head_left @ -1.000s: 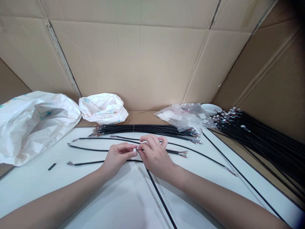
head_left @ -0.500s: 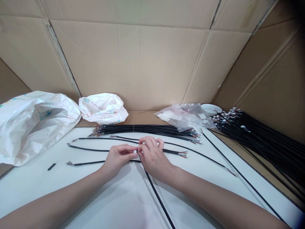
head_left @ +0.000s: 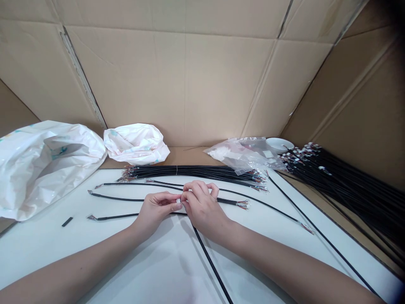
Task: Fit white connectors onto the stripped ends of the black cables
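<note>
A small white connector [head_left: 178, 201] is pinched between the thumb and fingers of my left hand [head_left: 158, 209]. Against it, my right hand [head_left: 202, 207] is closed around the end of a black cable [head_left: 209, 261], which runs down toward me past the table's near side. The cable's wire ends are hidden behind my right fingers. Several loose black cables with bare wire ends lie under and beyond both hands, one of them a cable [head_left: 117, 216] left of my left hand.
A tied bundle of black cables [head_left: 190, 170] lies behind my hands. White plastic bags [head_left: 136, 143] stand back left. A clear bag [head_left: 243, 156] with white parts, a white dish [head_left: 280, 144] and a heap of cables with connectors [head_left: 351, 185] lie right. Cardboard walls [head_left: 177, 84] enclose the table.
The white connector has turned slightly between my left fingertips, and my right fingers have shifted a little on it. Otherwise the hands and cables stay in place.
</note>
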`<control>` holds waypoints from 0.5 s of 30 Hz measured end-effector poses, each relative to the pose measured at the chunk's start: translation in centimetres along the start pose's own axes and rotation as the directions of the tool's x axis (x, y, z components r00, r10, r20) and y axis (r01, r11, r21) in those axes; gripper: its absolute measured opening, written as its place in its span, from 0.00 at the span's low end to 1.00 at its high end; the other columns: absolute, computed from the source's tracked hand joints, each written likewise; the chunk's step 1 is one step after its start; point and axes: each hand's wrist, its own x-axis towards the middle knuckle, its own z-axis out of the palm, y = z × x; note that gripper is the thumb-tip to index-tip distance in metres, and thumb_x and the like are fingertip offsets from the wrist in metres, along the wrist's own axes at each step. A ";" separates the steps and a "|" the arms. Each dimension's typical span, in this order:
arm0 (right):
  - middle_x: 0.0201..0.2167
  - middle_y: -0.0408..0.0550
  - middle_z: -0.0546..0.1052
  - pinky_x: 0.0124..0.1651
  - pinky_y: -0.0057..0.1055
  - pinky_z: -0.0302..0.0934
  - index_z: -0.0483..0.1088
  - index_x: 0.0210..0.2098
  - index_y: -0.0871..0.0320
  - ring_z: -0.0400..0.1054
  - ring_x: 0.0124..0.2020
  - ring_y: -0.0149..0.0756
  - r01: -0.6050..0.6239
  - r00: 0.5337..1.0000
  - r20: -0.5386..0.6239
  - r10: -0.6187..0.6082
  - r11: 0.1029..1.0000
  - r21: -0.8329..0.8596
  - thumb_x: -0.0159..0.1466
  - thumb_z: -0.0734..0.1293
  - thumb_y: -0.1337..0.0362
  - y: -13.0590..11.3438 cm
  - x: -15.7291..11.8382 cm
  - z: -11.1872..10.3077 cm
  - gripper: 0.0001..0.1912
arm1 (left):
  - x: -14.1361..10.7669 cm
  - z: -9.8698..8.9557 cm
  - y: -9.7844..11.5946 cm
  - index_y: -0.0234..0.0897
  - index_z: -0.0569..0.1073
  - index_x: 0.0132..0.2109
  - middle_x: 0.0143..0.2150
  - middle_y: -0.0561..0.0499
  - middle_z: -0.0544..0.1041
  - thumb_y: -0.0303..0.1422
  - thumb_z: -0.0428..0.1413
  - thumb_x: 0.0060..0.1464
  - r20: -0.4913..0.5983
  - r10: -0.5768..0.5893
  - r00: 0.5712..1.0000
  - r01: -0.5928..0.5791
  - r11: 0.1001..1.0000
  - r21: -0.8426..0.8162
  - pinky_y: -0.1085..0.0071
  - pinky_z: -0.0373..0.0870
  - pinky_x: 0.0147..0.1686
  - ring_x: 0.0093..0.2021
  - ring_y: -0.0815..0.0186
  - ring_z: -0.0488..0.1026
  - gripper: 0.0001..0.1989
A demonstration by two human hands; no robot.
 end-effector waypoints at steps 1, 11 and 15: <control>0.36 0.48 0.67 0.42 0.37 0.41 0.60 0.30 0.61 0.58 0.41 0.34 0.013 1.000 -0.001 -0.013 1.000 -0.022 0.62 0.56 0.74 0.0 0.0 0.0 0.06 | 0.0 0.0 -0.1 0.38 0.79 0.30 0.31 0.52 0.77 0.30 0.64 0.38 0.001 -0.009 1.000 0.009 1.000 -0.011 0.79 0.68 0.33 0.31 0.71 0.70 0.07; 0.39 0.50 0.68 0.44 0.39 0.41 0.62 0.32 0.63 0.57 0.44 0.37 0.104 0.995 0.005 -0.105 0.979 -0.176 0.61 0.56 0.75 -0.3 0.0 -0.3 0.06 | -0.3 0.1 -0.2 0.37 0.79 0.32 0.32 0.51 0.79 0.31 0.64 0.38 0.000 -0.085 0.996 0.085 0.993 -0.083 0.78 0.69 0.35 0.32 0.70 0.71 0.10; 0.38 0.50 0.68 0.43 0.38 0.41 0.62 0.31 0.63 0.57 0.44 0.37 0.121 0.992 0.009 -0.122 0.972 -0.201 0.61 0.56 0.75 -0.3 -0.1 -0.2 0.06 | -0.3 0.1 -0.2 0.35 0.78 0.33 0.32 0.49 0.79 0.32 0.64 0.38 0.009 -0.098 0.995 0.098 0.991 -0.090 0.77 0.69 0.35 0.33 0.69 0.72 0.11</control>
